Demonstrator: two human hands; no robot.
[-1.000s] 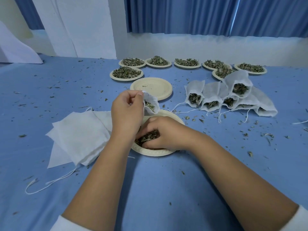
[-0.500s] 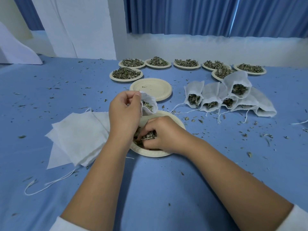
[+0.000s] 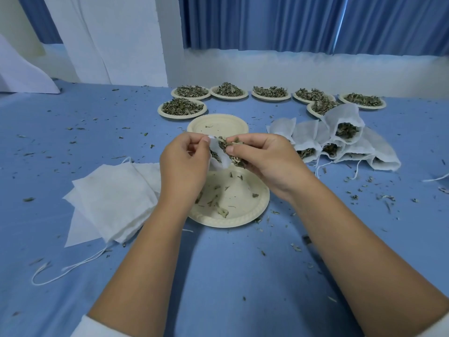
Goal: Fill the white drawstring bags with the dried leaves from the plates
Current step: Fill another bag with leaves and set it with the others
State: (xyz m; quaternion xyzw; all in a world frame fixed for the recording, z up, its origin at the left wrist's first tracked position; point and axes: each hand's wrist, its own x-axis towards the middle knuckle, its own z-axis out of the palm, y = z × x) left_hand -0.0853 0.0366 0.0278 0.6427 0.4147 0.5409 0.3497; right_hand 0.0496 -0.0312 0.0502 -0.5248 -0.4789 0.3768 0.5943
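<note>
Currently the left hand (image 3: 184,161) is pinching the white drawstring bag (image 3: 219,158) above the near plate (image 3: 243,215); the right hand (image 3: 264,156) is gripping dried leaves (image 3: 232,147) at its mouth; holding that mouth wide is likely limiting spillage.

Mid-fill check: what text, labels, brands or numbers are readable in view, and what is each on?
None readable: no text shows anywhere in the head view.
The held bag, the empty bags, the filled bags, the plates, the blue cloth and the curtain are all plain, with no print or label.
</note>
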